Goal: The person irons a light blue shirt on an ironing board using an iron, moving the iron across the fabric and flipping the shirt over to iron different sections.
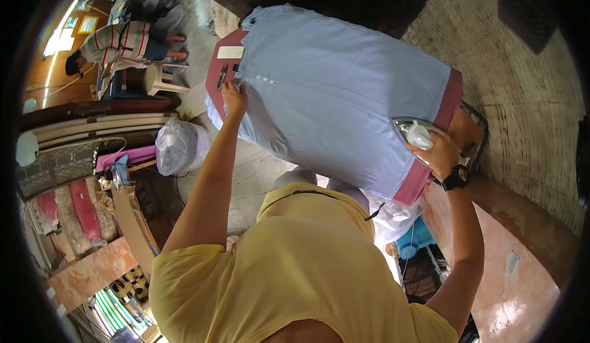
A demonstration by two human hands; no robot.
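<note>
A light blue button-front shirt (332, 79) lies spread over a maroon-covered ironing board (220, 53), with a few small buttons in a row near its left end. My right hand (441, 156) is closed around the handle of a clothes iron (420, 136), which stands on the cloth at the board's right end. On the left, my left hand (234, 99) is at the shirt's edge, fingers bent and seeming to pinch the fabric. Just beyond those fingers lie a small dark slim tool (221, 77) and a white card (230, 52) on the maroon cover.
A metal frame (484, 128) rims the board's right end. Plastic-wrapped bundles (181, 146) stand at the left, near a beige plastic stool (163, 80). Another person (123, 42) is at the far left. A curved pinkish counter (516, 251) runs along the right.
</note>
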